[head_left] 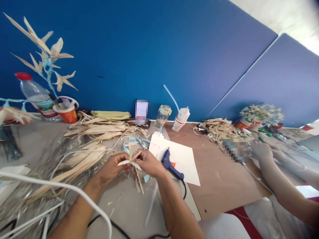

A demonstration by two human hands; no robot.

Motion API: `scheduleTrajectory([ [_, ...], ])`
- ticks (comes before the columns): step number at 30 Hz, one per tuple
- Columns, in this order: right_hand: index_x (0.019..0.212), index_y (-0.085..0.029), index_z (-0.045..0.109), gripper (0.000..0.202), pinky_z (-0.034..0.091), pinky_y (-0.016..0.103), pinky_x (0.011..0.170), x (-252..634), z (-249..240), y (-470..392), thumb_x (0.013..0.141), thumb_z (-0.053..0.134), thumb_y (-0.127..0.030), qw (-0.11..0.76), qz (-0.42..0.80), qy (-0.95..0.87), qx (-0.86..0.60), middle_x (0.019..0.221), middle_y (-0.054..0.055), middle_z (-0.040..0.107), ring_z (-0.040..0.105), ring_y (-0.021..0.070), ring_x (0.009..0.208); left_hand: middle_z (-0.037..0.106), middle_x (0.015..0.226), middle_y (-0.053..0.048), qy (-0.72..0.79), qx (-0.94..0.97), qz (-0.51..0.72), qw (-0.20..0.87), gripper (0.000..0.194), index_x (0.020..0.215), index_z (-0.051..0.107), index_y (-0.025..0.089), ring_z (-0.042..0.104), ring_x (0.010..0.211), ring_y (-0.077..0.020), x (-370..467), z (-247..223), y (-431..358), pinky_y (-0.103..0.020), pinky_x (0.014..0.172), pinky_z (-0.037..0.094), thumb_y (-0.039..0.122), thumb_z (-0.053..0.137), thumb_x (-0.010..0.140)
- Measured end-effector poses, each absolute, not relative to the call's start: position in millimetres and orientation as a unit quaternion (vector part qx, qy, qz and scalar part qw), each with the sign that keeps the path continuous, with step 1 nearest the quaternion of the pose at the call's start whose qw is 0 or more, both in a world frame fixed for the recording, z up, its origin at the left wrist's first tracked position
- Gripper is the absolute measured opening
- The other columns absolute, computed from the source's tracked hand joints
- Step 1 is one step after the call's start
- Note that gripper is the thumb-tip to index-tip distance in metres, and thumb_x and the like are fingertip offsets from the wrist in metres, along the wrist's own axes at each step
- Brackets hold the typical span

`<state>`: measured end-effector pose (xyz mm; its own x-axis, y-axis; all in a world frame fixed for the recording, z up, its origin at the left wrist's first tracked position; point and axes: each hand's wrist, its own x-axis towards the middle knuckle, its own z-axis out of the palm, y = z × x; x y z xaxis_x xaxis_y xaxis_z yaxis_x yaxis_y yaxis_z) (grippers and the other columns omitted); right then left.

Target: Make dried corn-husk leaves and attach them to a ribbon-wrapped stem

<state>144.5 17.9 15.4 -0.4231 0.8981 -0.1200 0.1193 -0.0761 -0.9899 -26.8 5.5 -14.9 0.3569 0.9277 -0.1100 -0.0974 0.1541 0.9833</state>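
A corn husk flower [130,159] with pale pointed petals is held between both hands above the grey table. My left hand [116,166] pinches it from the left, near its base. My right hand [147,162] is closed on a petal at the right side; its fingertips are partly hidden. Just behind the flower lies a light blue ribbon [142,142]. Thin husk strips [138,181] show beneath the hands. Right of my right hand, a blue glue gun [171,165] rests on white paper [191,166], with its black cord running toward me.
Dried corn husks [82,159] spread over the left side. A bottle [41,96] and a cup [67,113] stand behind them. A glass jar [163,114] and a paper cup [178,122] line the back. White cables [74,187] cross the front left. A co-worker's arms [276,176] are at right.
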Motion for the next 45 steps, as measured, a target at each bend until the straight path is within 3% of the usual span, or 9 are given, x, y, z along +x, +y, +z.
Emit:
scheduleTrajectory([
  [6,0.067,-0.017,0.061,0.006,0.038,0.023,0.058,145,14,19,0.068,0.067,-0.017,0.344,0.646,-0.548,-0.406,0.061,-0.003,0.059,0.051,0.0106,0.057,0.059,0.066,0.0,0.399,0.48,0.412,0.664,0.031,0.069,0.063,0.015,0.048,0.06,-0.0113,-23,-11,4,-0.025,0.059,0.038,0.039,0.082,0.06],
  [15,0.078,-0.019,0.056,0.036,0.046,0.028,0.069,142,10,18,0.061,0.08,-0.04,0.366,0.69,-0.525,-0.338,0.069,-0.002,0.063,0.062,0.0163,0.07,0.058,0.064,0.001,0.417,0.473,0.447,0.635,0.024,0.074,0.065,0.014,0.046,0.058,-0.0116,-29,-23,9,-0.024,0.057,0.037,0.035,0.076,0.069],
  [22,0.066,-0.019,0.053,0.026,0.04,0.023,0.058,141,4,22,0.064,0.076,-0.031,0.389,0.634,-0.55,-0.381,0.06,-0.005,0.058,0.053,0.0105,0.057,0.063,0.06,0.0,0.392,0.459,0.434,0.669,0.019,0.071,0.068,0.015,0.054,0.057,-0.0123,-25,-19,7,-0.025,0.058,0.041,0.032,0.077,0.068],
  [27,0.068,-0.019,0.055,0.018,0.038,0.022,0.055,142,9,20,0.065,0.07,-0.027,0.383,0.61,-0.576,-0.386,0.06,-0.004,0.058,0.055,0.0109,0.056,0.064,0.059,-0.001,0.39,0.471,0.434,0.662,0.02,0.069,0.07,0.014,0.055,0.056,-0.0124,-22,-17,7,-0.025,0.058,0.043,0.033,0.078,0.067],
  [31,0.071,-0.02,0.053,0.02,0.039,0.024,0.055,142,12,19,0.068,0.069,-0.032,0.365,0.64,-0.566,-0.37,0.062,-0.003,0.06,0.059,0.0134,0.058,0.063,0.06,-0.001,0.393,0.467,0.438,0.66,0.02,0.069,0.069,0.014,0.055,0.055,-0.0119,-22,-19,7,-0.025,0.057,0.043,0.033,0.078,0.066],
  [37,0.068,-0.019,0.058,0.02,0.038,0.023,0.057,143,11,21,0.064,0.073,-0.032,0.383,0.616,-0.56,-0.401,0.062,-0.003,0.059,0.053,0.0116,0.058,0.061,0.057,0.001,0.398,0.492,0.446,0.633,0.018,0.07,0.067,0.016,0.053,0.054,-0.0114,-23,-20,7,-0.025,0.056,0.041,0.033,0.074,0.07],
  [45,0.067,-0.018,0.063,0.009,0.041,0.024,0.061,138,7,20,0.061,0.069,-0.022,0.411,0.633,-0.513,-0.409,0.062,-0.004,0.061,0.052,0.0108,0.059,0.059,0.056,0.002,0.451,0.489,0.473,0.578,0.023,0.062,0.062,0.018,0.051,0.053,-0.0118,-20,-14,10,-0.025,0.055,0.041,0.036,0.076,0.064],
])
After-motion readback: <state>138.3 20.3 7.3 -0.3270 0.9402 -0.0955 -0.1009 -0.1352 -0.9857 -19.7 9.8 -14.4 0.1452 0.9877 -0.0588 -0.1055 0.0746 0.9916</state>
